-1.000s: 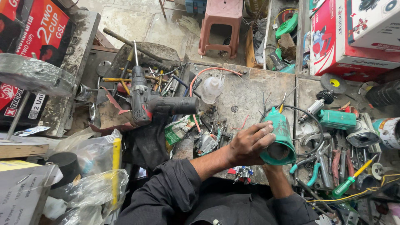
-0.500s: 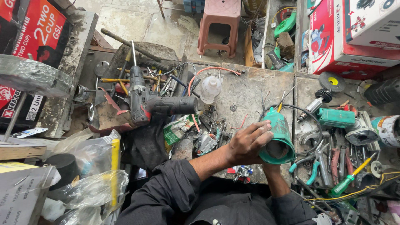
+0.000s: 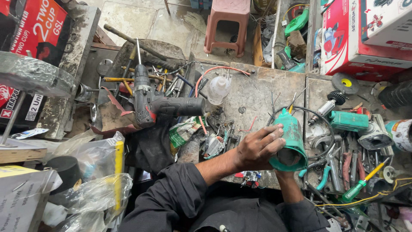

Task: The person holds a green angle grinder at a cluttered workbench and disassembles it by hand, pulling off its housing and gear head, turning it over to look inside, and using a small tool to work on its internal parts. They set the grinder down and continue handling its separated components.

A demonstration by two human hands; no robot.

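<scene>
My left hand (image 3: 256,148) grips the side of a green tubular power-tool housing (image 3: 291,137), its open end facing me and thin wires sticking out of its far end. My right hand is under the housing and almost entirely hidden; only its forearm (image 3: 289,189) shows, rising to the housing's lower edge. The housing is held just above the worn workbench (image 3: 253,94). A black cable loops from its far end toward a motor armature (image 3: 328,104) on the right.
A dark cordless drill (image 3: 161,103) lies at the left of the bench among screwdrivers and wires. A clear bulb-shaped part (image 3: 218,89) sits mid-bench. Pliers, a green screwdriver (image 3: 362,182) and green tool parts (image 3: 348,121) crowd the right. Pink stool (image 3: 226,23) beyond; boxes upper right.
The green housing has shifted slightly in my hands, with my left fingers spread further across its side. The rest of the bench is unchanged.
</scene>
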